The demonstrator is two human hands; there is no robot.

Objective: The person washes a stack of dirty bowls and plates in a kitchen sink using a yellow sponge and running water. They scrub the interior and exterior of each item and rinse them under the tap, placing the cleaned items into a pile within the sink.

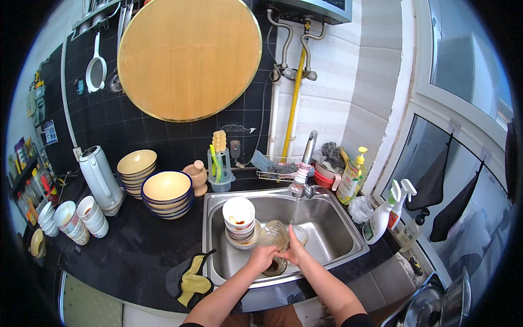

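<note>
Over the steel sink [332,252], my left hand [261,258] and my right hand [296,248] are closed around a clear, patterned glass bowl [274,232], tilted beside the thin water stream. Water runs from the tap [298,184] just behind my right hand. Below my hands is another glass piece [276,267], partly covered by them. A further clear glass rim [300,234] shows past my right fingers. Left of my hands stands a stack of white bowls [238,211] with brown residue in the top one.
Yellow-black cloth [194,280] lies by the sink's left edge. Stacked cream bowls [167,186], white cups [92,215] and a kettle [101,177] stand on the left counter. Dish soap [351,177] and spray bottles [382,212] stand on the right. A wire rack [278,175] sits behind the sink.
</note>
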